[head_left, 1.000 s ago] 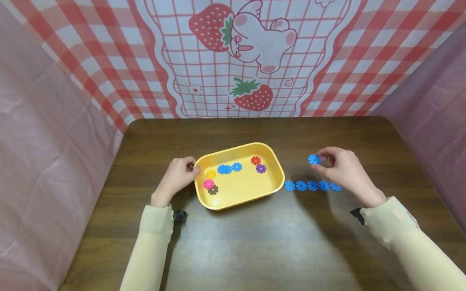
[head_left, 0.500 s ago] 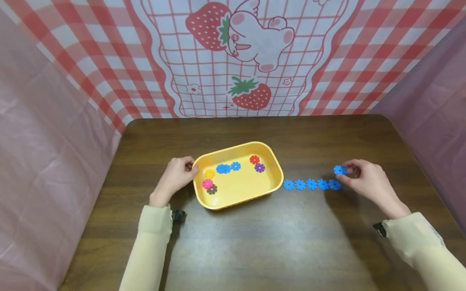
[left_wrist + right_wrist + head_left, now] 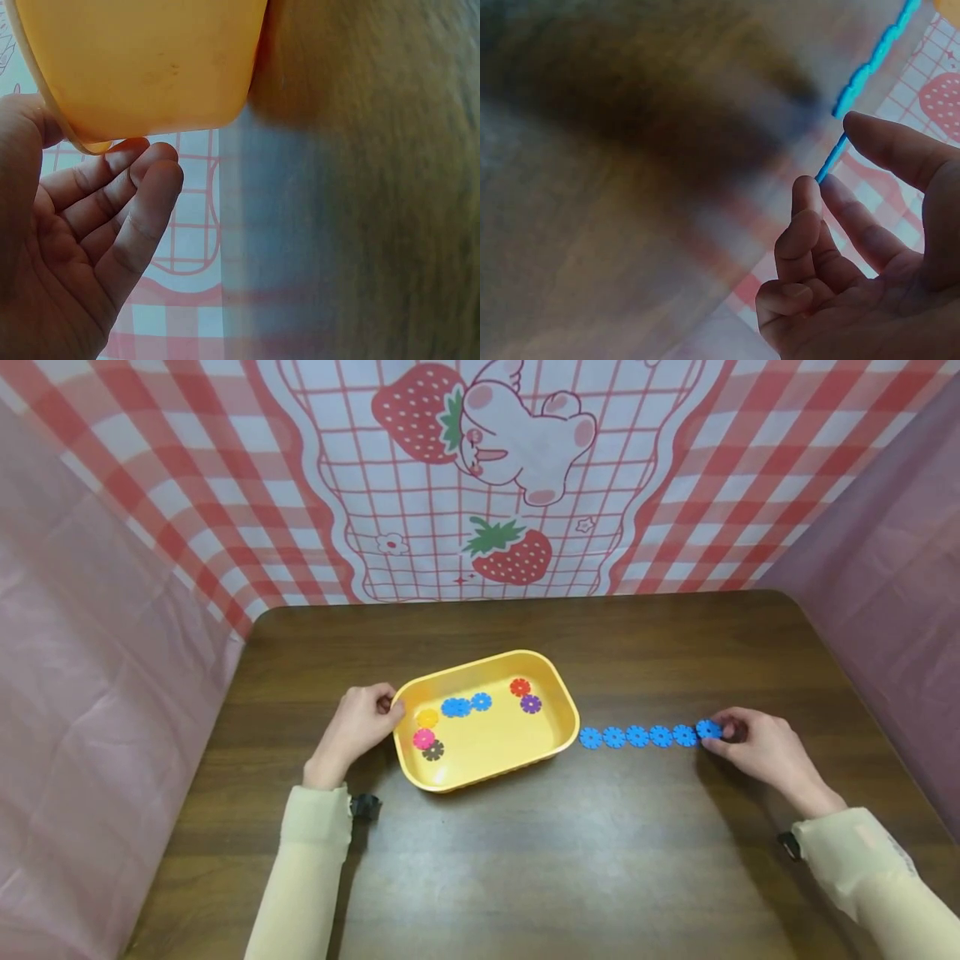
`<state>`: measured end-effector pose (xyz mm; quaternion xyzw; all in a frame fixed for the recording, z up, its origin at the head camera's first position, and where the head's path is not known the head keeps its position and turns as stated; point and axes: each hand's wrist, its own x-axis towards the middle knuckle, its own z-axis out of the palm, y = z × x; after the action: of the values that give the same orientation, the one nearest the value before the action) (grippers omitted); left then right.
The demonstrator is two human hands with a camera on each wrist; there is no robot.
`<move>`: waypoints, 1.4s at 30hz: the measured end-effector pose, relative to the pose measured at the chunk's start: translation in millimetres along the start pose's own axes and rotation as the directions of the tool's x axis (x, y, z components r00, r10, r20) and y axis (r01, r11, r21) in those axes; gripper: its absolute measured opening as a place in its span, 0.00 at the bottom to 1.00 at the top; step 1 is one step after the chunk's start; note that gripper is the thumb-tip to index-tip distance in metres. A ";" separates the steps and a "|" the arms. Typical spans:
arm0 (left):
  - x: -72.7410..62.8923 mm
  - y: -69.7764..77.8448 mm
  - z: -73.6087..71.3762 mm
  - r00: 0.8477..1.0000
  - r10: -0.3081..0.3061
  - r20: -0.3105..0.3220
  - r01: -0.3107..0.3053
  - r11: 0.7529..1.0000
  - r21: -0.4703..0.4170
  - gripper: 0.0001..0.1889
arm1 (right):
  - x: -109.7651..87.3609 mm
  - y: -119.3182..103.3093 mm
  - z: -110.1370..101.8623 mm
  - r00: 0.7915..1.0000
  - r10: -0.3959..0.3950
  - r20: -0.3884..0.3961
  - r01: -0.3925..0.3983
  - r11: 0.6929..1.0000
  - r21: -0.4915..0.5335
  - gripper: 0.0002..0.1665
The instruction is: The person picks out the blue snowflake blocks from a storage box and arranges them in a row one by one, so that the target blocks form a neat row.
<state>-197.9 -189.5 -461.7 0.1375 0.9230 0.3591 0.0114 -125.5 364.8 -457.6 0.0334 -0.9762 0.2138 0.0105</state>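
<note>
My left hand [image 3: 352, 731] pinches the left rim of a yellow plastic tub [image 3: 487, 773]; in the left wrist view its thumb and fingers lie on either side of the tub's edge [image 3: 161, 67]. At the right, my right hand [image 3: 768, 753] holds a blue notched disc [image 3: 707, 729] between thumb and fingers, at the right end of a row of blue discs [image 3: 637, 737]. The right wrist view shows the held disc [image 3: 832, 157] edge-on, slightly above the table and a small gap from the row [image 3: 874, 60].
Inside the tub lie several blue discs [image 3: 456, 707], plus a yellow [image 3: 427, 718], a pink [image 3: 423, 739], a dark brown [image 3: 433, 750], a red [image 3: 520, 687] and a purple disc [image 3: 531, 704]. A checked cloth [image 3: 247, 485] hangs behind the wooden table [image 3: 525, 860].
My right hand has carried the blue disc rightward past the row, then down to its right end. The left hand has kept its grip on the tub.
</note>
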 end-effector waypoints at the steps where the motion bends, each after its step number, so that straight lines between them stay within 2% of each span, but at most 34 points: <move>1: -0.1 -0.1 0.1 1.000 -0.001 0.001 0.001 1.000 -0.001 0.05 | -0.3 0.7 0.6 1.000 0.001 0.006 -0.001 1.000 -0.002 0.21; 9: -0.2 0.1 0.1 1.000 0.001 -0.003 -0.001 1.000 0.005 0.05 | -1.4 2.8 4.6 0.999 0.028 0.036 -0.028 1.000 -0.004 0.21; 27: -0.2 0.4 -0.7 1.000 -0.001 0.003 0.001 1.000 0.001 0.05 | -0.3 4.7 3.8 0.999 0.032 0.018 -0.031 0.999 -0.010 0.22; 33: -0.2 0.7 -1.5 1.000 -0.016 0.010 0.016 1.000 0.001 0.06 | 2.7 -5.3 -7.4 1.000 -0.005 -0.027 0.005 1.000 -0.002 0.22; 42: 0.1 0.9 -1.0 1.000 -0.001 0.003 0.001 1.000 0.007 0.06 | 16.0 -38.0 -20.1 0.999 -0.050 0.014 0.049 0.998 0.040 0.26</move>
<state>-197.9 -189.5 -460.4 0.1377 0.9243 0.3557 0.0122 -138.7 337.8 -422.9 0.0594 -0.9707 0.2325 0.0078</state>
